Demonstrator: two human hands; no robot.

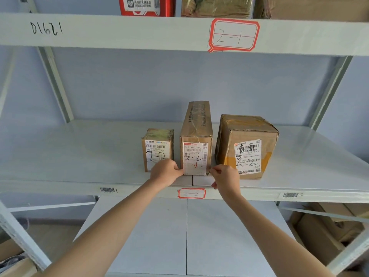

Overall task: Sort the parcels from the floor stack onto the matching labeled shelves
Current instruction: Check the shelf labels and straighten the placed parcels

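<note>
A long narrow cardboard parcel marked 2-2 lies end-on in the middle of the white shelf. My left hand grips its lower left corner and my right hand pinches its lower right corner. A small parcel marked 2-2 stands just to its left, partly behind my left hand. A bigger taped box marked 2-2 stands to its right. The shelf's front edge carries a red-framed 2-2 label.
The shelf above bears a red-framed 2-1 label and holds a red box and brown parcels. Slanted uprights flank the bay. Cardboard boxes sit low on the right.
</note>
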